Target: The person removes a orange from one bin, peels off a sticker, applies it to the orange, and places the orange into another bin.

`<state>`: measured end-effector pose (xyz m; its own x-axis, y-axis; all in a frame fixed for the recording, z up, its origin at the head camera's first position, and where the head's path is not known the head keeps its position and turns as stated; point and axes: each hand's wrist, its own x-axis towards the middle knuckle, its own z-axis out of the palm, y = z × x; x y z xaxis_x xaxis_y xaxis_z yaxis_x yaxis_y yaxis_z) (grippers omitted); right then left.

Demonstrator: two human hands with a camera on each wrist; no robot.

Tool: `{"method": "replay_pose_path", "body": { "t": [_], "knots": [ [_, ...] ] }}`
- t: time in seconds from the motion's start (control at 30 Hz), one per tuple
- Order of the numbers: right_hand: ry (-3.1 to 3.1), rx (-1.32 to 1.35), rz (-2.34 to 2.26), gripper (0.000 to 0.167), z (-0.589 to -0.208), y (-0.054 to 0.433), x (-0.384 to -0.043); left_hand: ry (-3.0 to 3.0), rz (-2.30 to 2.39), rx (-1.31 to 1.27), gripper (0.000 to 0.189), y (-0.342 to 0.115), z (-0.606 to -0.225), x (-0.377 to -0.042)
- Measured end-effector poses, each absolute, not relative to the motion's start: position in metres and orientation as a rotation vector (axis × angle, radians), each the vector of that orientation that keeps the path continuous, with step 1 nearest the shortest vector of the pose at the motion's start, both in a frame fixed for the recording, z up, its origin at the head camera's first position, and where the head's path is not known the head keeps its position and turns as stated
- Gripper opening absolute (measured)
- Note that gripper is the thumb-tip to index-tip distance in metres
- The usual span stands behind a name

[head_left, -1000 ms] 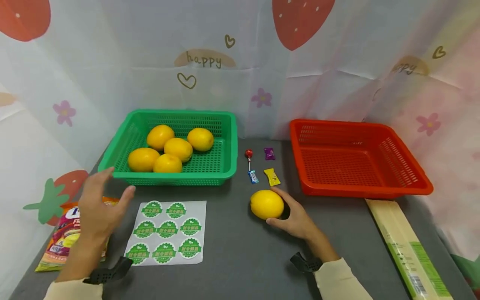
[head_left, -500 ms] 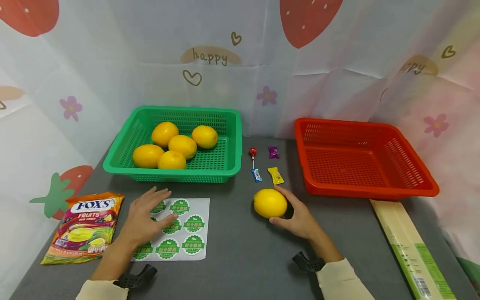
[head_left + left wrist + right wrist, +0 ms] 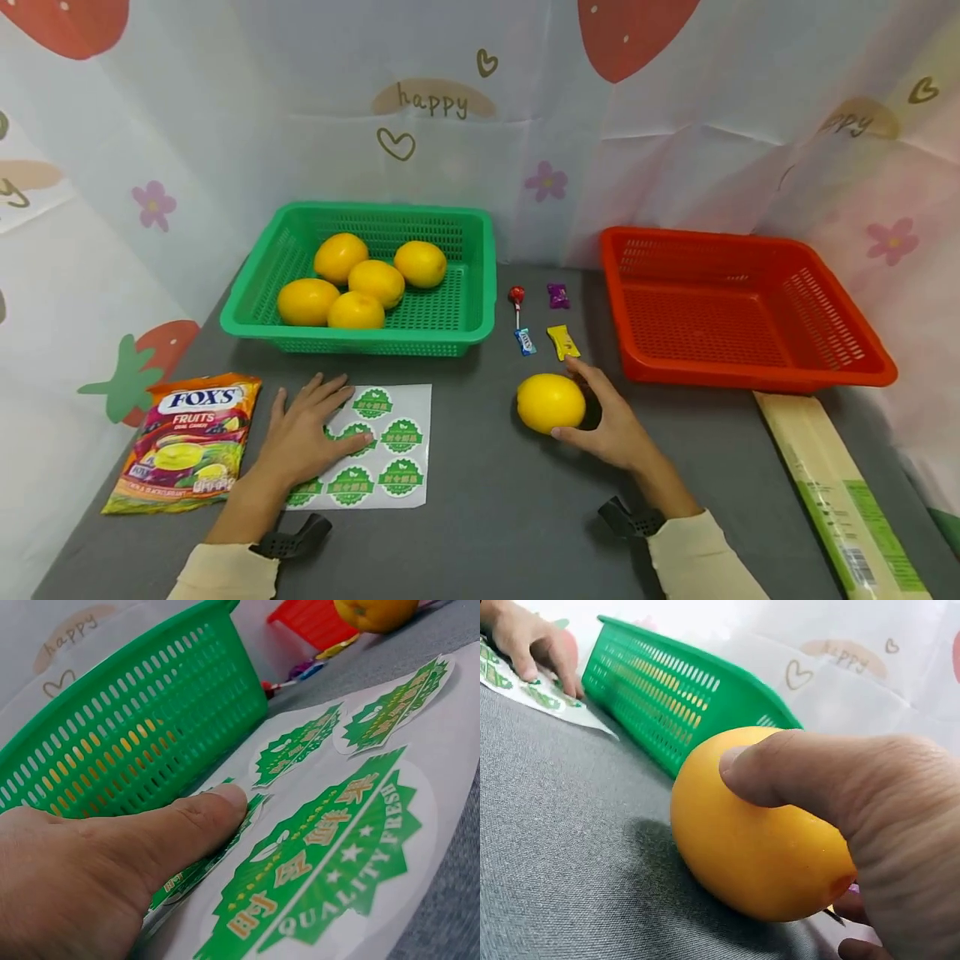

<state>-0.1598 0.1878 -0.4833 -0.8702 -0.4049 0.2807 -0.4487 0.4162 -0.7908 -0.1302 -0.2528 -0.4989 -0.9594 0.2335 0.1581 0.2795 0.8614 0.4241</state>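
Note:
My left hand (image 3: 307, 433) rests on a white sheet of round green stickers (image 3: 412, 497), fingers spread and fairly straight. Its thumb presses near a sticker's edge in the left wrist view, and the hand covers the sheet's left side. My right hand (image 3: 617, 425) grips a yellow lemon (image 3: 550, 403) from the right. In the right wrist view the thumb lies across the lemon's top, while the other fingers are mostly hidden behind it. The lemon is low over the grey tabletop.
A green basket (image 3: 360, 342) holding several lemons stands at the back left, a red basket (image 3: 750, 375) at the back right. Wrapped candies (image 3: 562, 342) and a lollipop (image 3: 517, 297) lie between them. A candy bag (image 3: 187, 442) lies far left, a long flat package (image 3: 840, 500) at right.
My left hand has come from over the candy bag, moving right and down onto the sticker sheet. My right hand still holds the lemon. The whole head view has shifted slightly.

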Motion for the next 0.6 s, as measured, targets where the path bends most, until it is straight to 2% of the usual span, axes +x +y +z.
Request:
{"method": "replay_pose_path", "body": {
  "t": [0.27,0.47,0.6],
  "knots": [
    [-2.570,0.768,1.450,0.082,-0.472,0.186,-0.154,-2.958,-0.667,-0.391,0.082,-0.249,-0.504,-0.131],
    [-2.135,0.864,1.497,0.051,-0.425,0.146,-0.128,-2.948,-0.645,-0.383,0.074,-0.248,-0.504,-0.130],
    [-2.000,1.059,1.521,0.037,-0.428,0.092,-0.129,-2.928,-0.652,-0.345,0.069,-0.246,-0.503,-0.132]
  ]
}}
